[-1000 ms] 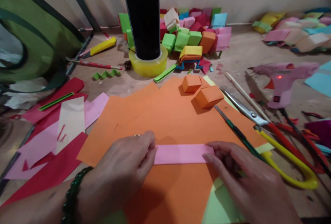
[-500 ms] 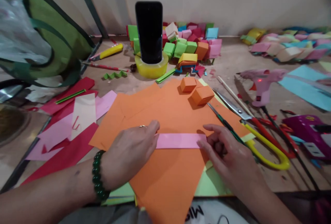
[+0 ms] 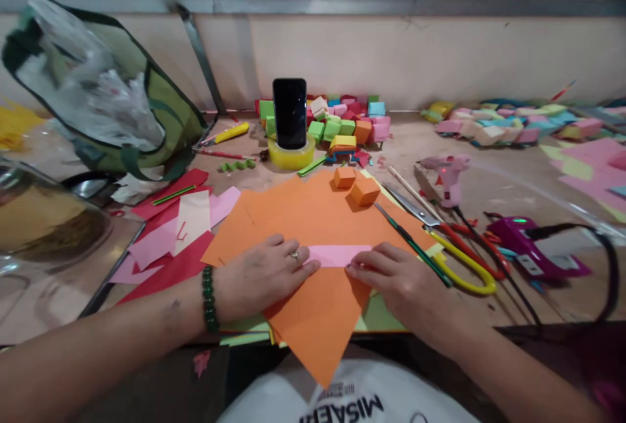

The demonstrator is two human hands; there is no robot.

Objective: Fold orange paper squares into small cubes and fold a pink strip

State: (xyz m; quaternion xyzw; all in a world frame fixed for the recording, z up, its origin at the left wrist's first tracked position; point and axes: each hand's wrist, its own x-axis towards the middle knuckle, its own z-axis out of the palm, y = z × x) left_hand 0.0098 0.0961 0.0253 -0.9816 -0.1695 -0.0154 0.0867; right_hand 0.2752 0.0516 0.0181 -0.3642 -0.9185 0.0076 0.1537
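Note:
A pink paper strip [image 3: 337, 255] lies sideways over the orange paper sheets [image 3: 288, 214]. My left hand [image 3: 267, 272], with a ring and a green bead bracelet, has its fingers and thumb closed on the strip's left end. Over the right end, my right hand [image 3: 398, 273] pinches the strip with curled fingers, its thumb at the lower edge. Both ends of the strip are hidden under the fingers. Beyond the hands sit two small folded orange paper boxes [image 3: 364, 191]. Green-handled scissors [image 3: 413, 240] lie just right of the sheets.
Yellow-and-red-handled scissors [image 3: 460, 247], a pink glue gun [image 3: 447, 175] and a purple device [image 3: 538, 247] with a cord are at right. A phone [image 3: 290, 113] stands in a tape roll [image 3: 293, 154]. Folded paper blocks [image 3: 347, 126] line the back; a green bag [image 3: 171, 123] leans left.
The head view has shifted, showing more wall and bag. My hands have moved closer together, and the right fingers have curled over the strip's right end, leaving less pink visible.

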